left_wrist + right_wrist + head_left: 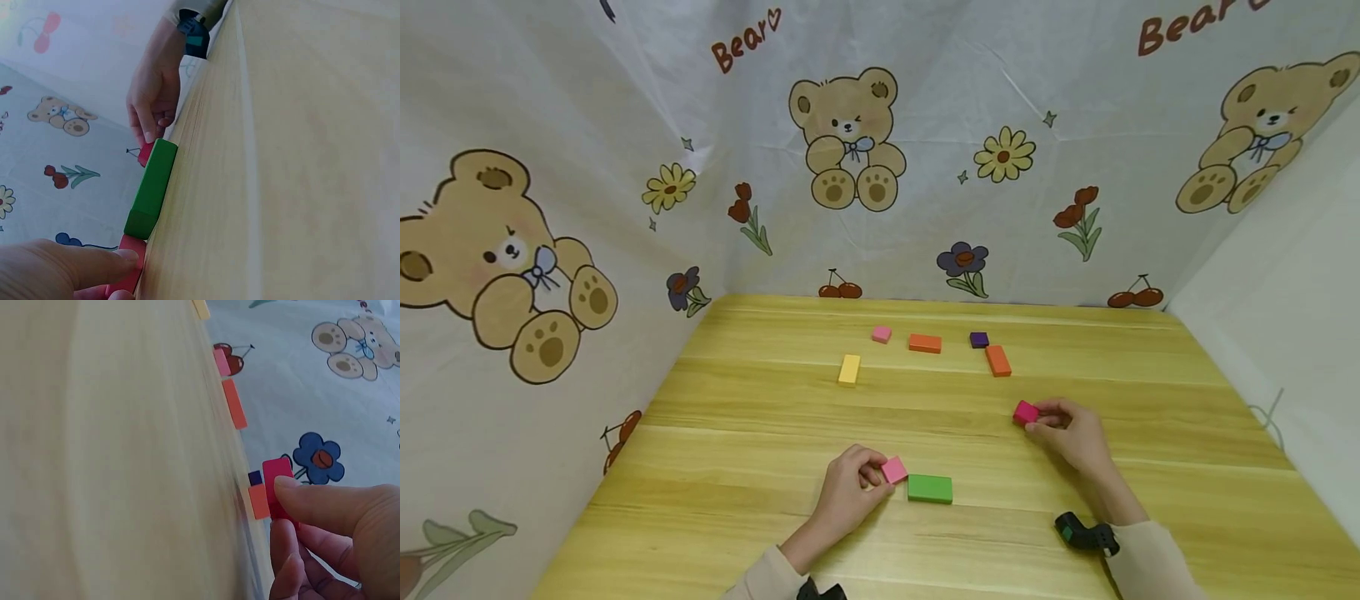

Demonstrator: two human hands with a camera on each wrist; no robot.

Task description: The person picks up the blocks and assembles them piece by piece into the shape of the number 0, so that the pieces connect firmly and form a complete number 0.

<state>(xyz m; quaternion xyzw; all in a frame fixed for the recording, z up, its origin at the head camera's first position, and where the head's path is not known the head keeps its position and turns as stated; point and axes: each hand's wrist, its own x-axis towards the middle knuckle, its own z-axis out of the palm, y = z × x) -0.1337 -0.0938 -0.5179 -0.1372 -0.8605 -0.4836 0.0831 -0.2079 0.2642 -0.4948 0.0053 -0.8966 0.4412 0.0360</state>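
first, at the far left, a cloth [625, 92] printed with bears, flowers and cherries hangs beside the wooden counter [737, 433] and runs on behind it. moving right, a black band [822, 591] shows partly at the bottom edge, near a pale sleeve [767, 577]. from that sleeve the left hand [850, 493] reaches in, pinching a pink block [894, 470] between thumb and fingers. farther back on the counter lies a yellow block [849, 370], its long side pointing away from the person, and a little right of it, farther off, a small pink cube [882, 334].

next, in the back row, comes an orange block [925, 343], lying lengthwise from left to right. close to the person, a green block [929, 489] lies flat, its left end against the pink block in the left hand. back again, a dark purple cube [979, 340] sits just beside a reddish-orange block [998, 361] that lies at a slant.

nearer and further right, the right hand [1078, 439] grips a magenta block [1026, 413] between thumb and fingertips; whether that block touches the counter, i cannot tell. another black band [1086, 534] circles the right wrist, and a plain white wall [1315, 275] closes the right side.
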